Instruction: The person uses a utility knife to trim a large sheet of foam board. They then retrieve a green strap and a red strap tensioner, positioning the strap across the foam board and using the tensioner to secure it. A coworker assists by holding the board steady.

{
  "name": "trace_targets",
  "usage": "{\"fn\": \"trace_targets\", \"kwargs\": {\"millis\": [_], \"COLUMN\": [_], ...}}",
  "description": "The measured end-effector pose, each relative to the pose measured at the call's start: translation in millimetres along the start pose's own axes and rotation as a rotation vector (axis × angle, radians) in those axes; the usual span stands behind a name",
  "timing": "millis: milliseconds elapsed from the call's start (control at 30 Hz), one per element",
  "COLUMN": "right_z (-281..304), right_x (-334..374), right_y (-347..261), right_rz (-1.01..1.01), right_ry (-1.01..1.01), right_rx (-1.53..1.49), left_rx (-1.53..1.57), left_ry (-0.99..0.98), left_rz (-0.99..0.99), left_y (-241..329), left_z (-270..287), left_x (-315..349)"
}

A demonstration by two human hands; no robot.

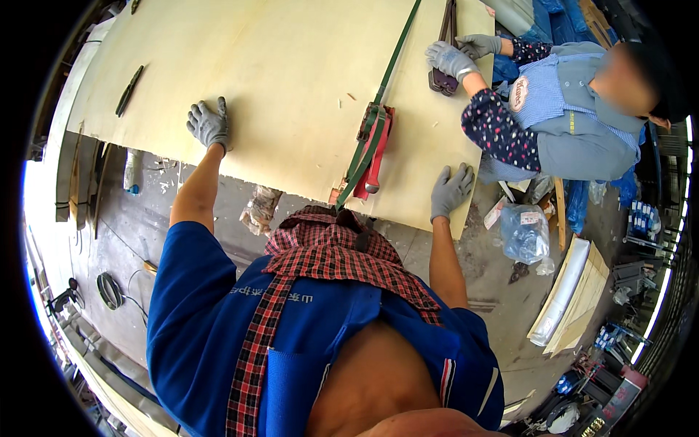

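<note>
My left hand (209,125), in a grey glove, lies flat with fingers spread on a pale plywood sheet (277,87). Near the sheet's right front corner, my right hand (452,192), also gloved, rests open with its palm down. Between them, nearer the right hand, a red strapping tensioner (376,156) sits at the front edge, touched by neither hand. Green strapping (397,58) runs from it across the sheet to the far side. Black-handled pliers (129,91) lie to the left of my left hand.
At the far right a co-worker's gloved hands (453,61) hold a dark long-handled tool (444,80) over the sheet. Plastic bags (524,233) and wood strips (582,291) lie on the floor at right. A coiled black cable (109,290) lies at left.
</note>
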State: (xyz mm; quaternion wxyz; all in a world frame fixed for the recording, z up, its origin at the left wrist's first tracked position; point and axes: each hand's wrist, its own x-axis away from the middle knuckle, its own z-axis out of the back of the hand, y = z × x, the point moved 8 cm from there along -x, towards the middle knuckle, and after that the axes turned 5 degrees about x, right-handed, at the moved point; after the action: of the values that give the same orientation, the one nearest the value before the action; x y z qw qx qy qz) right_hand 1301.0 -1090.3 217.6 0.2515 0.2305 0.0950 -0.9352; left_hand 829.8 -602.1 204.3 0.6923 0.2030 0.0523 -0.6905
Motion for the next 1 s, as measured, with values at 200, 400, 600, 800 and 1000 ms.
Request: {"fn": "trace_targets", "kwargs": {"millis": [200,400,600,800,1000], "right_z": [0.6,-1.8,-1.7,0.6,-1.4], "right_x": [0.1,3.5,3.8,3.6,3.1], "right_y": [-1.2,0.3,-0.6,-2.6,-8.0], "right_rz": [0.004,-0.004,0.047,0.034,0.040], "right_ry": [0.006,-0.001,0.049,0.018,-0.024], "right_rx": [-0.012,-0.009,-0.005,-0.013,-0.007], "left_rx": [0.006,0.054,0.137,0.189,0.366], "left_ry": [-0.004,-0.006,-0.021,0.051,0.074], "left_rz": [0.015,0.013,0.008,-0.069,-0.121], "left_y": [-3.9,-2.0,-7.9,-7.8,-10.3], "left_z": [-0.8,1.8,-1.2,-0.6,3.5], "left_x": [-0.9,-1.1,0.8,0.7,5.1]}}
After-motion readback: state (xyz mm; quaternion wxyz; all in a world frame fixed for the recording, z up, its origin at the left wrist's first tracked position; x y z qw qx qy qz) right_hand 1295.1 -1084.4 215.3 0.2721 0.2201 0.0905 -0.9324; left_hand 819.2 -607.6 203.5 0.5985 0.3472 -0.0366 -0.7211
